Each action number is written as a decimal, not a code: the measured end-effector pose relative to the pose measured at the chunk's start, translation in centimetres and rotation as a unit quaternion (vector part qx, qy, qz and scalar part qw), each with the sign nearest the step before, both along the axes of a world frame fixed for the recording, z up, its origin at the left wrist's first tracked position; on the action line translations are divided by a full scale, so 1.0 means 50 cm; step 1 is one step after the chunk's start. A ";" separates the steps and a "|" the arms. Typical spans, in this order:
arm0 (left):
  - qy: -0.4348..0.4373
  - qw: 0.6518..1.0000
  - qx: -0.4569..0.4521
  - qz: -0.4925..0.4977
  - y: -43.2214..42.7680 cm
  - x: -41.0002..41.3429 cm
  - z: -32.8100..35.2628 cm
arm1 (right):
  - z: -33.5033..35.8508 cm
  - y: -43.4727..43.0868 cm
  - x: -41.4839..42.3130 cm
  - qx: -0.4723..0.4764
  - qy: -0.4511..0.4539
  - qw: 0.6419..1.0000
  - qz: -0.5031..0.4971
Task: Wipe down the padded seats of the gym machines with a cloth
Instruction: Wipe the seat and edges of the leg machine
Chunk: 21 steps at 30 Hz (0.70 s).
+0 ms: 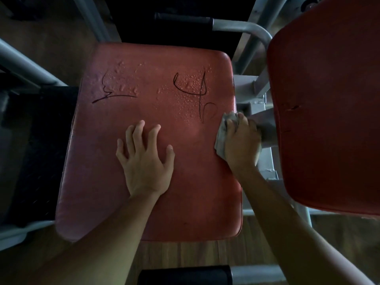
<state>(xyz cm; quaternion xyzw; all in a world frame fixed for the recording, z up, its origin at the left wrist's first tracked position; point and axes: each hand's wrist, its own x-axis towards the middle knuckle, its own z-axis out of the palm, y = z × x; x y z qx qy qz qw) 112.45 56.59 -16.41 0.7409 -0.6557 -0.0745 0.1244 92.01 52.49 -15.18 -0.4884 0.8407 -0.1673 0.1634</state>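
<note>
Seat: the red padded seat [185, 202] fills the middle of the view, far edge at the top and near edge at the bottom, above a wood floor [185, 254].
Seat edges: the left edge runs beside dark matting and a grey tube. The right edge runs just beside the grey frame [244, 25] and a second red pad [329, 99], which stands close on that side.
Open room: the near half and the left side of the seat show plain red surface around the left hand. The tightest spot is the narrow gap between the right edge and the second pad.
Droplets: water droplets [189, 87] bead across the far half, thickest toward the far right corner.
Marks: black pen lines [115, 96] cross the far half, one group toward the far left corner and one toward the far right.
Cloth: a crumpled grey cloth [220, 136] sits on the right edge, about halfway along, touching the seat.
Right hand: the right hand [242, 145] curls its fingers close together over the cloth, knuckles up, and grips it against the right edge. The thumb is hidden.
Left hand: the left hand [144, 161] rests palm down on the middle of the seat, fingers straight and spread apart, thumb out toward the right edge, holding nothing.
Grips: one black grip [183, 20] lies beyond the far edge, another [185, 274] below the near edge.
</note>
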 end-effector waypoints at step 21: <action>0.075 0.996 -0.030 0.033 -0.070 0.016 0.033 | 0.047 -0.013 -0.020 -0.115 -0.097 0.987 0.048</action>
